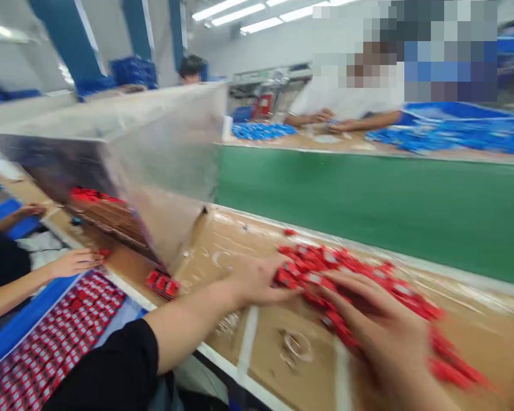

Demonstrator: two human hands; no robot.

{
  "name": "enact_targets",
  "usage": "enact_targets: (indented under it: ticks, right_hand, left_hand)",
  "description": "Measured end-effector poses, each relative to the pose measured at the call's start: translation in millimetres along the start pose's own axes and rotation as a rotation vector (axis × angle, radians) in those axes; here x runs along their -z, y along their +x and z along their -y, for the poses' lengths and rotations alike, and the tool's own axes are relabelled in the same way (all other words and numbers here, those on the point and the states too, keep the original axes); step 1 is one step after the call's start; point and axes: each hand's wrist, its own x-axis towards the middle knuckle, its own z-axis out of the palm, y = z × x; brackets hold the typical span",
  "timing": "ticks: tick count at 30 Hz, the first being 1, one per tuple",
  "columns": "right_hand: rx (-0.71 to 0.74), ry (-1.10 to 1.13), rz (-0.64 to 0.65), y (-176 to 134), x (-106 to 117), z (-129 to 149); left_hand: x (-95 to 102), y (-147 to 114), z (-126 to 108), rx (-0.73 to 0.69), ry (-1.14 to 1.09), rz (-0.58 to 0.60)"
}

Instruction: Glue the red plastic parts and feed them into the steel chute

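both of the person's hands are working a pile of small red parts (360,279) lying on the brown worktop (282,365), spread from centre frame out toward 4 o'clock. the left hand (257,279) is lying palm down at the 9 o'clock edge of the pile, fingers loosely extended and touching the nearest red pieces, not closed around anything. the right hand (381,325) is sitting at 5 o'clock of the pile, fingers spread over the parts; motion blur is heavy there, so whether it is pinching a piece cannot be told, probably just resting flat on top.

a few more red parts (163,284) are sitting apart at 9 o'clock of the left hand, beside a clear plastic guard (163,142). a green conveyor belt (368,200) is running at 12 o'clock beyond the worktop. at 8 o'clock a blue tray (21,325) is holding rows of red parts, with a co-worker's hand (75,262) reaching in just above it. across the belt at 1 o'clock another person's hands (325,120) are resting near heaps of blue parts (263,131).
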Motion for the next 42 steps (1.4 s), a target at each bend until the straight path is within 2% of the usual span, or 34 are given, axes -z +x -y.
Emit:
enact_targets:
  ticks: [1, 2, 5, 12, 16, 22, 28, 35, 42]
  right_hand:
    - [-0.018, 0.005, -0.078, -2.3, -7.9, 10.2]
    - [0.001, 0.038, -0.09, -2.2, -15.4, 16.3]
    - [0.033, 0.055, -0.056, 3.9, -27.2, 17.4]
    - [0.063, 0.046, -0.012, 3.7, -23.6, 13.3]
    - [0.032, 0.018, -0.023, 2.1, -28.4, 12.7]
    - [-0.006, 0.104, 0.021, 0.7, -33.2, 11.2]
    - [0.07, 0.054, 0.026, 0.7, -34.0, 11.4]
    - [0.087, 0.0, 0.018, 0.4, -36.3, 14.6]
    - [0.091, 0.038, 0.001, 5.3, -33.0, 14.9]
  left_hand:
    - [0.0, 1.1, -1.1, -0.018, 0.019, 0.018]
    - [-0.5, 3.1, -0.7, -0.038, 0.025, 0.035]
    - [-3.6, 9.3, 4.1, -0.076, 0.022, 0.089]
    - [-6.1, 9.7, 3.5, -0.061, 0.089, 0.108]
    - [-6.5, 10.0, 1.1, -0.06, 0.114, 0.141]
    - [-4.7, 8.5, 2.8, -0.086, 0.17, 0.154]
    - [1.8, 10.7, 3.7, -0.131, 0.279, 0.149]
    - [0.9, 10.9, 7.0, -0.153, 0.302, 0.146]
    - [-4.2, 10.5, 8.6, -0.128, 0.219, 0.121]
